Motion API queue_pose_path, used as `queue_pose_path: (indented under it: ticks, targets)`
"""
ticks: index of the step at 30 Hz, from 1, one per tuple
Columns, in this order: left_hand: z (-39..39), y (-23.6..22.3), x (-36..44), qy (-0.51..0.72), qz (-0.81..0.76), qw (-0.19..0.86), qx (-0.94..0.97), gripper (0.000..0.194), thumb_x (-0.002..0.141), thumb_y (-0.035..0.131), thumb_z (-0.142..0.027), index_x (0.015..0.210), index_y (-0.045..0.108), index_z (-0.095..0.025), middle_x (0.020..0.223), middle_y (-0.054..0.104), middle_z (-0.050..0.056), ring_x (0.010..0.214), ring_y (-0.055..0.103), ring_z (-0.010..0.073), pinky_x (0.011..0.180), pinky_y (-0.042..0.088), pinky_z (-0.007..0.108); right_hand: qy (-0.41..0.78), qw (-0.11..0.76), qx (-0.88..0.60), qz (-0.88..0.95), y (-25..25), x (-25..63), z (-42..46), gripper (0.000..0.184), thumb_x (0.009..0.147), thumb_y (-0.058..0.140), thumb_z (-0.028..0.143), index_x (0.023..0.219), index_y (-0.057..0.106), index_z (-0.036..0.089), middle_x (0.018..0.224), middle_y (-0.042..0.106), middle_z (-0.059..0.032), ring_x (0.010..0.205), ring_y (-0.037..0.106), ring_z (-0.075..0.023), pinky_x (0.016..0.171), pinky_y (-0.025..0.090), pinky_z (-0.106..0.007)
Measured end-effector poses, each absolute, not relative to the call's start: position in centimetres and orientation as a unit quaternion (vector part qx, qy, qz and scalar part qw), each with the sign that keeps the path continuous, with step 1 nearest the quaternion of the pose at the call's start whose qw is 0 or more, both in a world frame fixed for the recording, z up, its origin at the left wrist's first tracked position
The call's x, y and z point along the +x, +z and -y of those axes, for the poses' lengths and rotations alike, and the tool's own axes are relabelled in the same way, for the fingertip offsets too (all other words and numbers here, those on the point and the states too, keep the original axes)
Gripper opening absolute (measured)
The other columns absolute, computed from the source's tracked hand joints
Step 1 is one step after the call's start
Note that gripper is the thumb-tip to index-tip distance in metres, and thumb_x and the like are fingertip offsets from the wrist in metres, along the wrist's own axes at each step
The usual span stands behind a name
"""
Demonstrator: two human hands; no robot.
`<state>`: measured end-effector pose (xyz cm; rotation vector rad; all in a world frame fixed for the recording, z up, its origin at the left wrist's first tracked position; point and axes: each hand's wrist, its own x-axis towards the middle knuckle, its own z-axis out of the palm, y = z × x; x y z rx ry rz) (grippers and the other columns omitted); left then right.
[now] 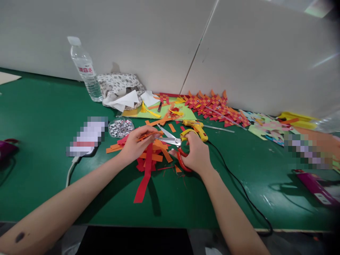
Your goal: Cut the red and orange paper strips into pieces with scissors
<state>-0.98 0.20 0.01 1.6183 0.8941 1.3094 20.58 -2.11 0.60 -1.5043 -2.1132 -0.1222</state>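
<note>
My left hand (138, 142) pinches orange and red paper strips over the middle of the table. One red paper strip (145, 179) hangs down from there toward the front edge. In my right hand (197, 154) are scissors (170, 141) with one yellow and one red handle. Their blades are apart and point left, the tips close to my left fingertips. Beneath both hands lies a pile of orange and red paper strips (151, 156) with small offcuts around it. A yellow glue gun (196, 128) rests just behind my right hand.
Behind the pile are a tub of googly eyes (121, 128), a tissue pouch (119, 88) and a water bottle (85, 71). Woven paper fish (212, 106) lie along the wall. A phone (87, 136) is at left, and a black cord (236, 180) runs down the right side.
</note>
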Motion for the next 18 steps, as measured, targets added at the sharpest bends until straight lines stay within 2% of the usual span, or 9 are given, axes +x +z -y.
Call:
queue_pose_path:
  ticks: [5,8,11,14,16,18]
  targets:
    - [-0.5,-0.8,-0.8,0.496,-0.381,0.43,0.651,0.008,0.074,0.06,-0.019,0.08,0.065,-0.017,0.074,0.063,0.003,0.072,0.06,0.017,0.065,0.047,0.027,-0.057,0.271,-0.549,0.789,0.3,20.7,2.1,0.046,0.07,0.058,0.057,0.094,0.047,0.019,0.09,0.057,-0.0086,0.077,0.056,-0.0225,0.056,0.039,-0.029]
    - [-0.5,-1.0,-0.8,0.508,-0.364,0.401,0.67,0.01,0.077,0.058,-0.019,0.083,0.065,-0.017,0.075,0.064,0.003,0.068,0.06,0.0159,0.06,0.047,0.026,-0.029,0.285,-0.558,0.779,0.2,20.6,2.1,0.047,0.067,0.061,0.057,0.091,0.048,0.02,0.087,0.057,-0.0071,0.07,0.054,-0.02,0.055,0.038,-0.029]
    - [-0.4,-0.7,-1.2,0.532,-0.344,0.264,0.727,0.012,0.082,0.056,-0.022,0.087,0.066,-0.019,0.081,0.066,0.005,0.072,0.061,0.0154,0.064,0.048,0.026,0.087,0.335,-0.588,0.731,0.2,20.2,2.1,0.04,0.066,0.065,0.054,0.08,0.048,0.021,0.07,0.054,-0.0003,0.058,0.049,-0.015,0.051,0.036,-0.027]
    - [0.0,-0.5,-1.7,0.5,-0.299,0.05,0.811,0.016,0.085,0.053,-0.019,0.091,0.067,-0.021,0.086,0.069,0.005,0.079,0.063,0.0162,0.068,0.047,0.027,0.287,0.412,-0.588,0.634,0.2,19.7,2.0,0.036,0.068,0.066,0.051,0.072,0.045,0.022,0.058,0.05,0.0043,0.05,0.046,-0.0113,0.047,0.036,-0.024]
    - [0.2,-0.3,-1.9,0.463,-0.26,-0.072,0.844,0.018,0.085,0.053,-0.017,0.093,0.067,-0.024,0.085,0.071,0.004,0.075,0.063,0.0154,0.064,0.045,0.026,0.432,0.444,-0.556,0.554,0.4,19.2,2.1,0.037,0.068,0.067,0.05,0.073,0.044,0.022,0.058,0.055,0.0042,0.048,0.05,-0.011,0.043,0.038,-0.023]
    - [0.4,-0.2,-1.9,0.431,-0.233,-0.147,0.859,0.018,0.084,0.054,-0.016,0.093,0.067,-0.026,0.082,0.072,0.002,0.069,0.063,0.0143,0.059,0.043,0.025,0.529,0.453,-0.513,0.502,0.6,18.6,2.3,0.038,0.064,0.072,0.046,0.072,0.044,0.021,0.062,0.059,0.0026,0.054,0.058,-0.0129,0.047,0.045,-0.023]
